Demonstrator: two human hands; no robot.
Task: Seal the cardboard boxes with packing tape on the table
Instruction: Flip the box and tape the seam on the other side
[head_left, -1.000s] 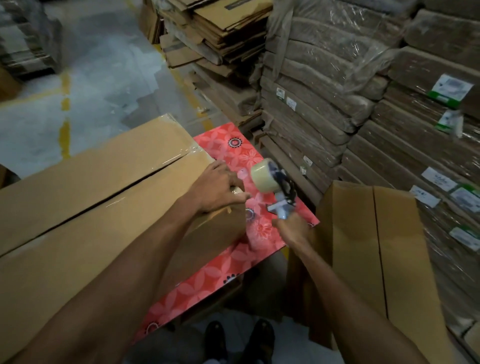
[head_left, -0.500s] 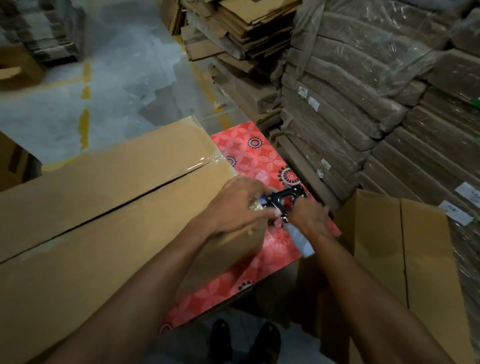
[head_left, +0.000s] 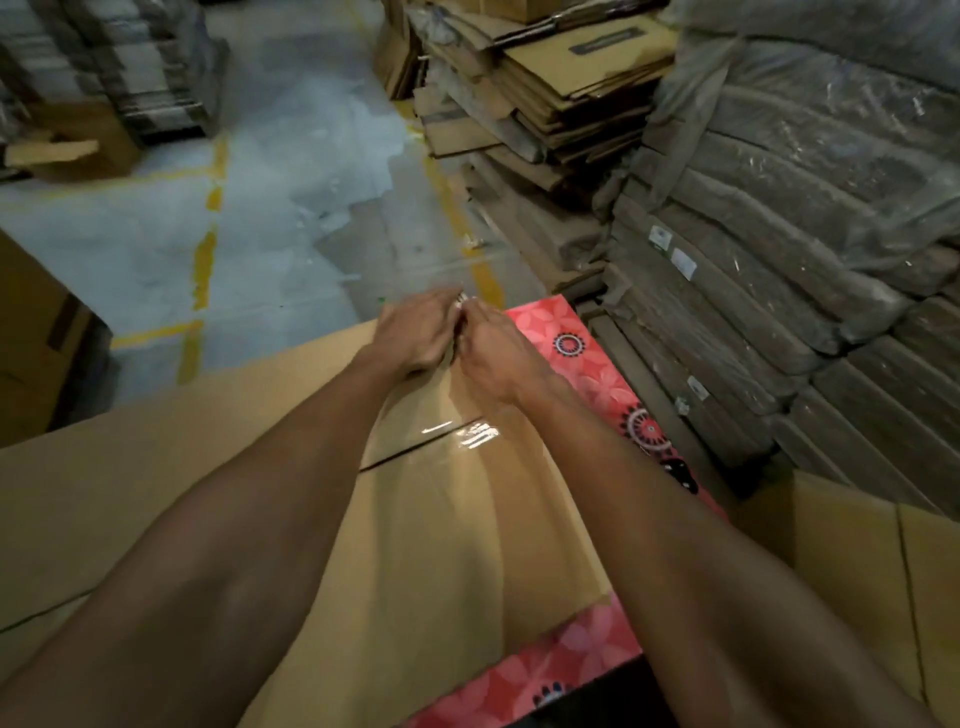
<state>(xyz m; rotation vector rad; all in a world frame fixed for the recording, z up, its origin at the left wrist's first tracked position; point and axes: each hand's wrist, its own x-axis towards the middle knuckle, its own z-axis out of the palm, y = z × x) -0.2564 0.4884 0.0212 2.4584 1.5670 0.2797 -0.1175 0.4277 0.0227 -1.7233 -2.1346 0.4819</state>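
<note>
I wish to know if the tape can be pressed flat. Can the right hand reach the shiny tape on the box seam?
Probably yes. The right hand is at the far edge of the box, and the shiny tape lies uncovered nearer than its wrist; pulling back should reach it.

**Entry: your arms & hands, head cam, 2 pcs.**
- L forearm: bare to the frame edge, broad in view, soft muscle line along the top.
- R forearm: bare to the frame edge, looks narrower.
- L hand: bare, rounded knuckles, edges motion-blurred.
- R hand: bare, faint tendon ridges on the back.
- Fingertips: too blurred for detail.
</note>
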